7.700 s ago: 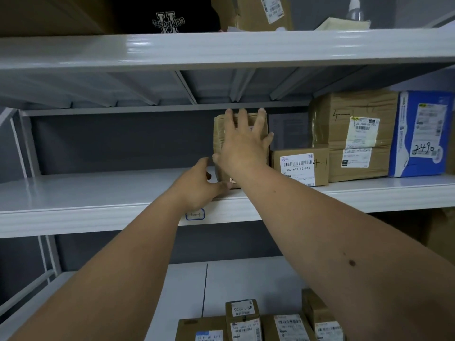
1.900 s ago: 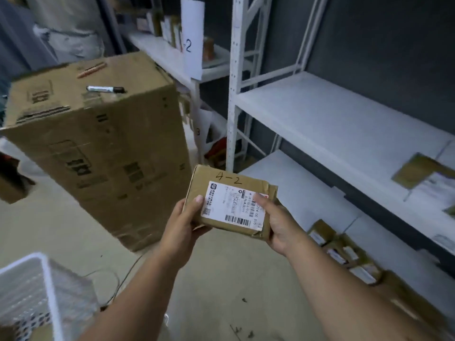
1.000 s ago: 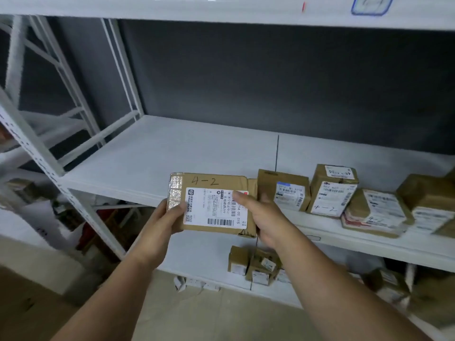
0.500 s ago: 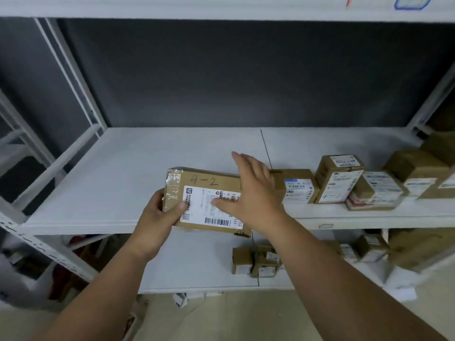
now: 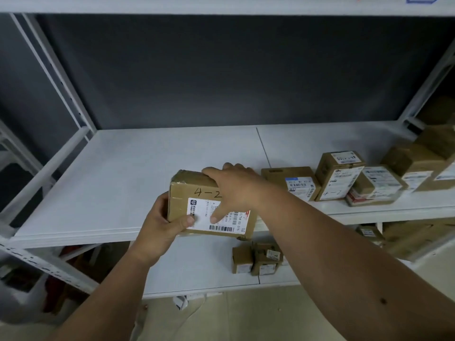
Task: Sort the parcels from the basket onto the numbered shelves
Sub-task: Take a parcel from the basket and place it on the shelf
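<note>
from the head view we see a brown parcel (image 5: 197,193) marked "4-2" standing on its edge at the front lip of the white shelf (image 5: 110,173), label facing us. our left hand (image 5: 160,225) grips its lower left corner, thumb pressed on the label. our right hand (image 5: 234,188) curls over its top right edge, thumb down across the label. to the right, just beside it, a row of other parcels (image 5: 339,175) sits on the same shelf. more small boxes (image 5: 256,258) rest on the shelf below.
</note>
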